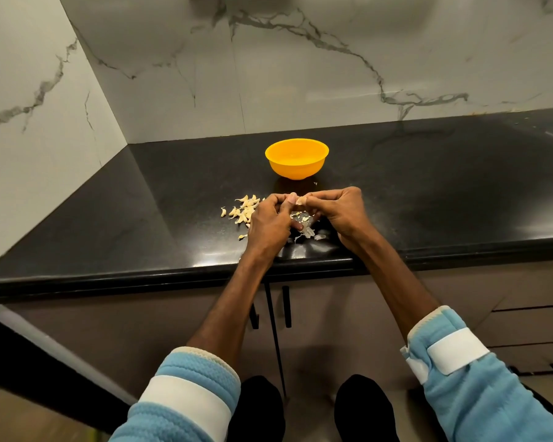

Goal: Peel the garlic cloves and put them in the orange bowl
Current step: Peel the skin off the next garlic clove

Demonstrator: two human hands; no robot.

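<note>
Two hands meet over the glossy black stone counter. The left hand and right hand each have a pinching grip on one small pale garlic clove, near the round orange plastic bowl. A heap of pale yellowish garlic cloves lies to the left. Best play, I'd say: left steadies, right thumbnail lifts skin at the tip, and thin papery white skin scraps drop short of the bowl.

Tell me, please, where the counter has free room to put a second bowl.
The widest bare counter lies right of the bowl and right hand, up to the wall. A smaller patch lies left of the bowl, behind the cloves. In front of the bowl it is crowded: left hand, pinched clove, skins.
</note>
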